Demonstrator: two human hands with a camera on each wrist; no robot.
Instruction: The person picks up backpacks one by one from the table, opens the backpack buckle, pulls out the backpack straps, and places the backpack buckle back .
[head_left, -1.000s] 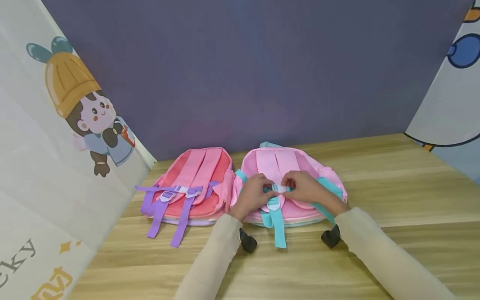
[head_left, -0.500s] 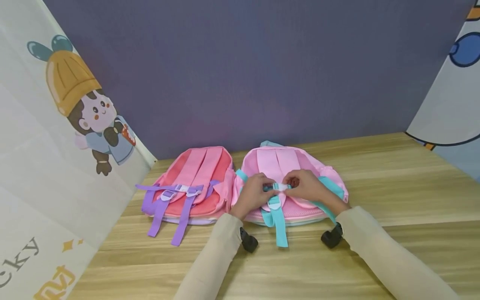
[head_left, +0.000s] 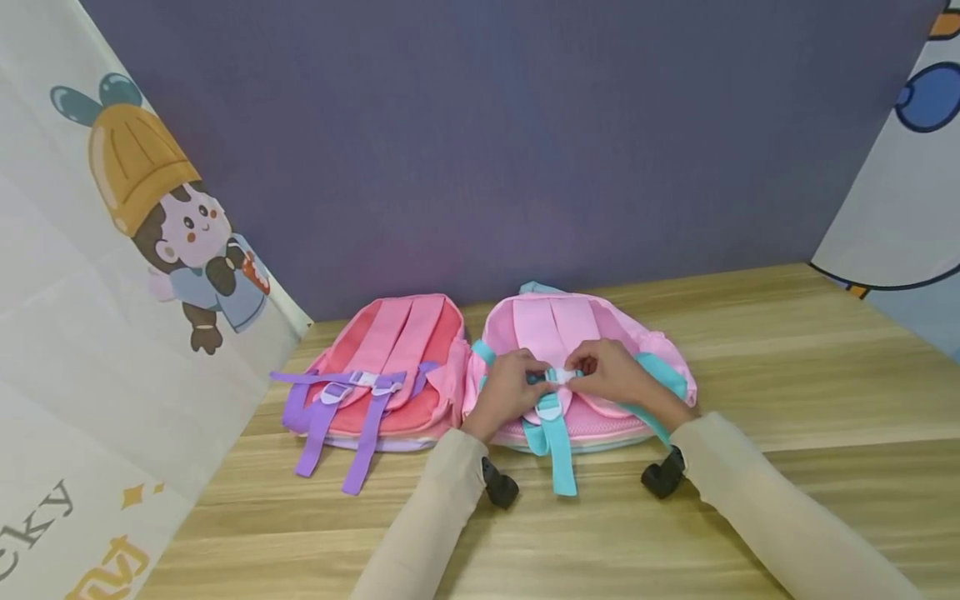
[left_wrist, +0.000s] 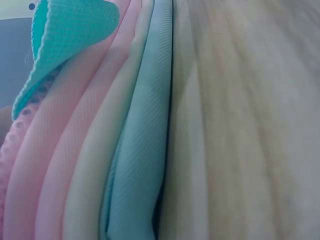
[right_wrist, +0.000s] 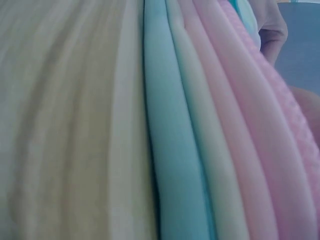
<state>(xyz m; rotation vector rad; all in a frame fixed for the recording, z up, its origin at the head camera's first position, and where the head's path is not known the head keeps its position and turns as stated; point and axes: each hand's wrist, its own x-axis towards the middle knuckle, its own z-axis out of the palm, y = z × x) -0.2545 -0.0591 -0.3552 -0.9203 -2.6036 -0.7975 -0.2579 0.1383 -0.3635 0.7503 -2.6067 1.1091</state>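
Observation:
A light pink backpack (head_left: 525, 327) lies with its straps facing up. Across its shoulder straps runs a teal chest strap with a white buckle (head_left: 560, 376). My left hand (head_left: 510, 387) pinches the buckle's left end where the teal webbing meets it. From the other side, the thumb and fingers of my right hand (head_left: 611, 372) pinch its right end. A loose teal strap (head_left: 561, 458) hangs below the buckle onto the table. In both wrist views the backpack's layered pink, cream and teal edge (left_wrist: 137, 125) fills much of the picture, with the buckle out of sight.
To the left, against the pink bag, lies a coral backpack (head_left: 435, 400) with purple straps (head_left: 365, 446) and a fastened white buckle (head_left: 365, 379). Both rest on a wood-grain table (head_left: 585, 550). A dark panel (head_left: 510, 150) stands behind, with a printed white panel (head_left: 45, 292) at the left.
Both hands stay at the white buckle with only small finger shifts. The loose end of the teal strap has swung slightly to the right.

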